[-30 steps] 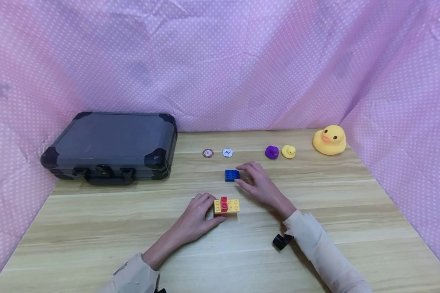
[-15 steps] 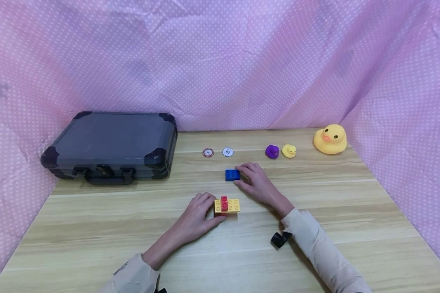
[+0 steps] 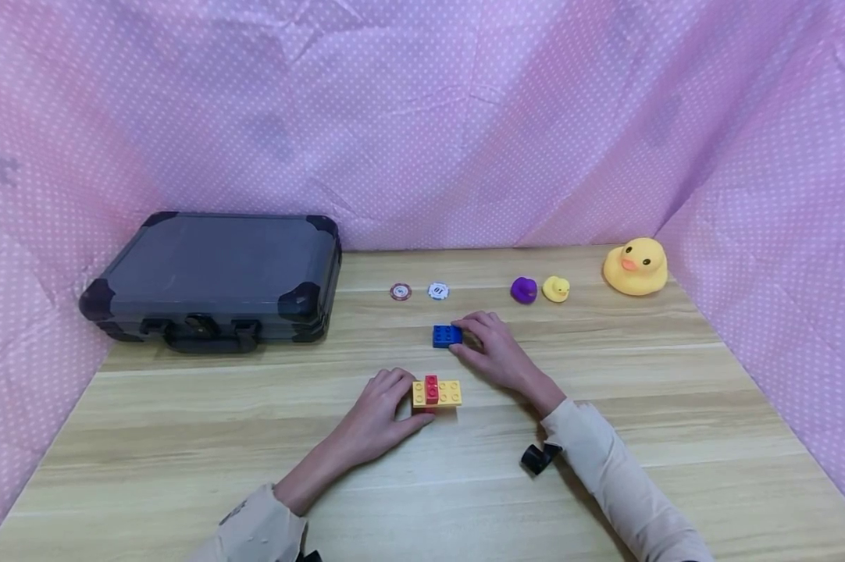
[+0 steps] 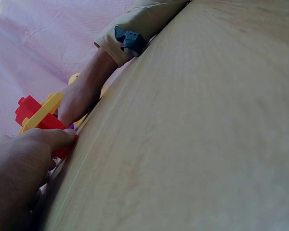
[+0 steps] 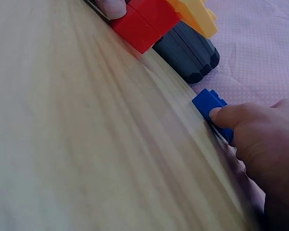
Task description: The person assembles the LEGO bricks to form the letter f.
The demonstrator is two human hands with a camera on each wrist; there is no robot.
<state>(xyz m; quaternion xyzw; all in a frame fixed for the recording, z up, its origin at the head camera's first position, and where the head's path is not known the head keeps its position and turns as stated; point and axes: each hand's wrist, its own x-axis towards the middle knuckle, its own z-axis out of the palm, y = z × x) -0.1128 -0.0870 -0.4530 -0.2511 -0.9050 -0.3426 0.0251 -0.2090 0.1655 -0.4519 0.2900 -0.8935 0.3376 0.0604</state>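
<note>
A stack of toy building bricks (image 3: 449,393), a yellow plate crossed by red bricks, stands on the table in front of me. My left hand (image 3: 369,421) grips its lower red part, thumb on the near side; in the left wrist view the red brick (image 4: 29,108) shows above the thumb. Farther back lies a blue toy brick (image 3: 443,336), studs up. My right hand (image 3: 496,355) pinches its right end, and the right wrist view shows the thumb against the blue brick's side (image 5: 206,102). Fingers behind both bricks are partly hidden.
A dark grey hard case (image 3: 215,269) stands at the back left. Behind the blue brick lie a red poker chip (image 3: 400,291) and a white one (image 3: 438,290). A purple duck (image 3: 524,289), a small yellow duck (image 3: 556,289) and a large yellow duck (image 3: 636,267) sit back right.
My right hand has shifted slightly left, and its fingers have closed in on the blue brick's right end. The left hand and the brick stack have stayed in place.
</note>
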